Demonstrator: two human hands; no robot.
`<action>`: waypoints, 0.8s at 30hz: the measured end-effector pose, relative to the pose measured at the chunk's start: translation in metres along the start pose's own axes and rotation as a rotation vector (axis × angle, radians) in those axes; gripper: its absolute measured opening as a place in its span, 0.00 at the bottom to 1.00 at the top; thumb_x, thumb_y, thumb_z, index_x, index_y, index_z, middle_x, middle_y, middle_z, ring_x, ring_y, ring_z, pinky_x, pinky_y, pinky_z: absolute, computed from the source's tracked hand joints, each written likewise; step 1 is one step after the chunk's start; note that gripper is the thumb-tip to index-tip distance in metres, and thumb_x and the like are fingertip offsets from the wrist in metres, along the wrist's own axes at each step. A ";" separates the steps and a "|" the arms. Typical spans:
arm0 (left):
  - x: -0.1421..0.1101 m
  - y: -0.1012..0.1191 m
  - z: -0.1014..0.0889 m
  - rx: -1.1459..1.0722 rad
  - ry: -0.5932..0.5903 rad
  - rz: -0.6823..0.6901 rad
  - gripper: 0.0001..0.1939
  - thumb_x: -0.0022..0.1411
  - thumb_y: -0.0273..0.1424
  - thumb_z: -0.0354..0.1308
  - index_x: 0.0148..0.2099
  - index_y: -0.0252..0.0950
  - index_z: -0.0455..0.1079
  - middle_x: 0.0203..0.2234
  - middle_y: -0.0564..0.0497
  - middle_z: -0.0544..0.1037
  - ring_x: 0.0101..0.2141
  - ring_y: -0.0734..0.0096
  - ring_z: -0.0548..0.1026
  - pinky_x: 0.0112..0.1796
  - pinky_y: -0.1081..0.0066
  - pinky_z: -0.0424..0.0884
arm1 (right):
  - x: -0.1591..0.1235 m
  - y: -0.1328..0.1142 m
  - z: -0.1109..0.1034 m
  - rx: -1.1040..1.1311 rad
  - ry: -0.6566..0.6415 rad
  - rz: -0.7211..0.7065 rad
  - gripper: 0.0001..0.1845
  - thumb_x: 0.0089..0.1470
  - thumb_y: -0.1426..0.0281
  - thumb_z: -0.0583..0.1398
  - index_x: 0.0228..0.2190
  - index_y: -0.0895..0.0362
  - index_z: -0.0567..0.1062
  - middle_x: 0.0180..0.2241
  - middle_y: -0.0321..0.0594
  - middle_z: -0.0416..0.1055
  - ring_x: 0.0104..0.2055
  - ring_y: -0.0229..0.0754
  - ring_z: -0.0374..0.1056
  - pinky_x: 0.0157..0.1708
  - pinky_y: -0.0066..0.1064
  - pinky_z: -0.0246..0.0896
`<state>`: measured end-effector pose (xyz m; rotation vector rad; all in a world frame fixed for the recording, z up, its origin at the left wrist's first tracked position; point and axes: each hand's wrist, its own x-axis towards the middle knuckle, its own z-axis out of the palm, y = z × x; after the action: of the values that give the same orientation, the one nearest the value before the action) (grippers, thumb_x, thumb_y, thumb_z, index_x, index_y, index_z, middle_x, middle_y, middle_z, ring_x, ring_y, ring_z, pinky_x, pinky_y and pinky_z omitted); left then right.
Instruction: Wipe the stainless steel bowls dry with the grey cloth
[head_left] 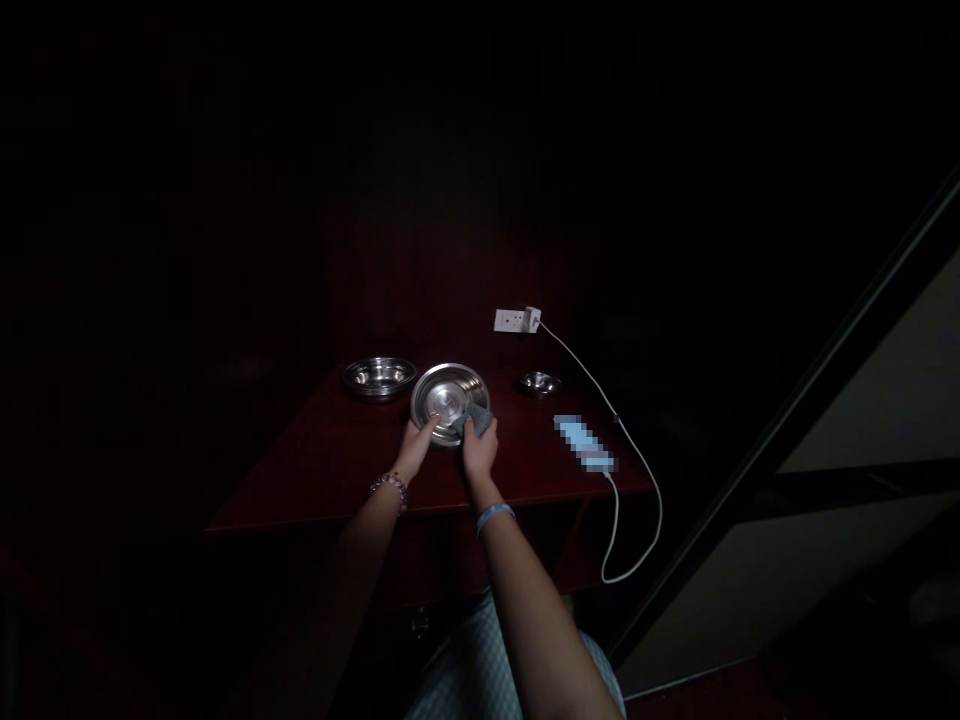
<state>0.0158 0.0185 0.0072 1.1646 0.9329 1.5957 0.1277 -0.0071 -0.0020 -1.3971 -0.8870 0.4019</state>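
A shiny steel bowl [448,390] is tilted toward me above the dark red table. My left hand [414,447] grips its lower left rim, with the thumb over the inside edge. In my right hand [481,450] is a bunched grey cloth [474,420], pressed against the bowl's lower right inner side. The fingers behind the bowl are hidden. To the left lie stacked steel bowls [379,395], and a smaller steel bowl [540,384] rests to the right.
The reddish table [300,490] stands against a dark wall. A white charger [532,318] sits in the wall socket [508,321]. Its white cable [658,510] loops past the table's right edge to a blurred-out phone [585,444]. The surroundings are very dark.
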 end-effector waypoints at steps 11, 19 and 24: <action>0.002 -0.003 -0.001 0.014 -0.001 0.008 0.22 0.56 0.30 0.64 0.53 0.34 0.73 0.52 0.43 0.79 0.59 0.57 0.72 0.62 0.58 0.62 | 0.000 0.001 0.000 -0.008 -0.006 0.005 0.20 0.55 0.59 0.59 0.45 0.59 0.72 0.42 0.53 0.79 0.42 0.53 0.76 0.42 0.39 0.68; 0.003 -0.005 -0.002 0.013 -0.005 0.007 0.21 0.57 0.29 0.63 0.54 0.34 0.73 0.53 0.43 0.79 0.59 0.58 0.72 0.62 0.60 0.62 | 0.001 0.002 0.001 -0.016 0.002 0.005 0.21 0.55 0.59 0.59 0.46 0.59 0.72 0.42 0.53 0.79 0.43 0.54 0.76 0.43 0.40 0.69; 0.003 -0.003 -0.002 0.025 0.005 0.006 0.21 0.57 0.29 0.64 0.54 0.35 0.73 0.52 0.43 0.79 0.58 0.58 0.72 0.61 0.60 0.63 | 0.002 0.004 0.002 -0.024 0.000 0.011 0.24 0.55 0.58 0.59 0.48 0.60 0.72 0.43 0.54 0.78 0.44 0.56 0.76 0.44 0.42 0.69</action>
<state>0.0141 0.0219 0.0044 1.1820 0.9565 1.5961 0.1285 -0.0034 -0.0056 -1.4250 -0.8867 0.4004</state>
